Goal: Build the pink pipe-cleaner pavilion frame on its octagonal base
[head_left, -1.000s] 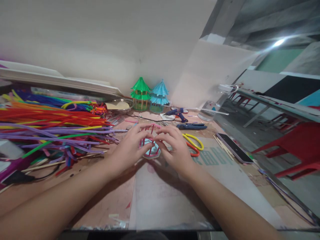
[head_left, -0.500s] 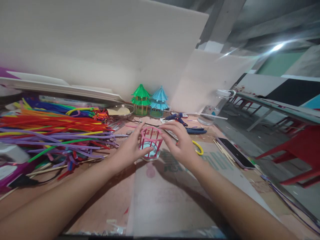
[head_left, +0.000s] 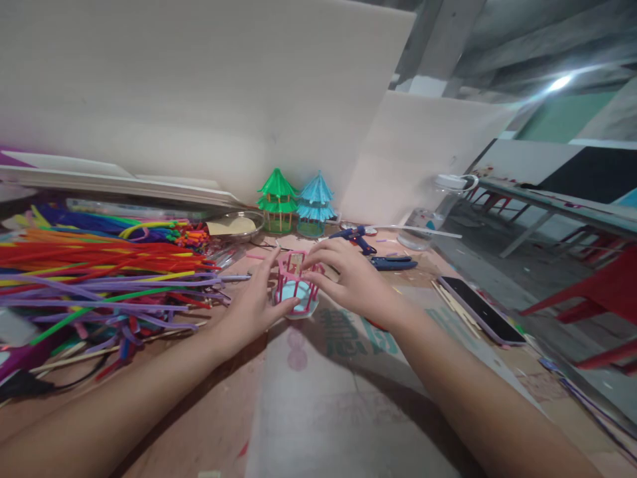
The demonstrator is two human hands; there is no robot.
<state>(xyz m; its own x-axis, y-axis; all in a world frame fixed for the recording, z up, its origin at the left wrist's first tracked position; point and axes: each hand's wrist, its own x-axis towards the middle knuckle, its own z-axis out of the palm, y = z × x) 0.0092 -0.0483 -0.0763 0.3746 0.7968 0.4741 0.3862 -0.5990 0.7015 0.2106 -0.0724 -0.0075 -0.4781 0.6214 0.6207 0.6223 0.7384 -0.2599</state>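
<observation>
A small pink pavilion frame (head_left: 296,289), with thin posts, a ring on top and a pale blue round base, stands upright on the sheet in front of me. My left hand (head_left: 251,304) curls around its left side, thumb across the front and fingers behind. From the right, my right hand (head_left: 348,275) has its thumb and fingertips closed at the upper ring. Whether those fingers also pinch a small piece there is hidden. Just behind stand two finished-looking pavilions, one green (head_left: 277,199) and one blue (head_left: 316,202), each with a tiered roof.
Many coloured pipe cleaners (head_left: 99,255) cover the left side. Behind the hands lie a glue gun (head_left: 354,236) and dark-handled pliers (head_left: 394,263). A phone (head_left: 480,309), wooden sticks (head_left: 455,307) and a clear bottle (head_left: 432,209) are at the right. White boards (head_left: 199,99) stand behind.
My right hand has moved left and inward, bringing its fingertips from beside the pink frame onto its upper ring. My left hand stays around the frame. The view has shifted slightly.
</observation>
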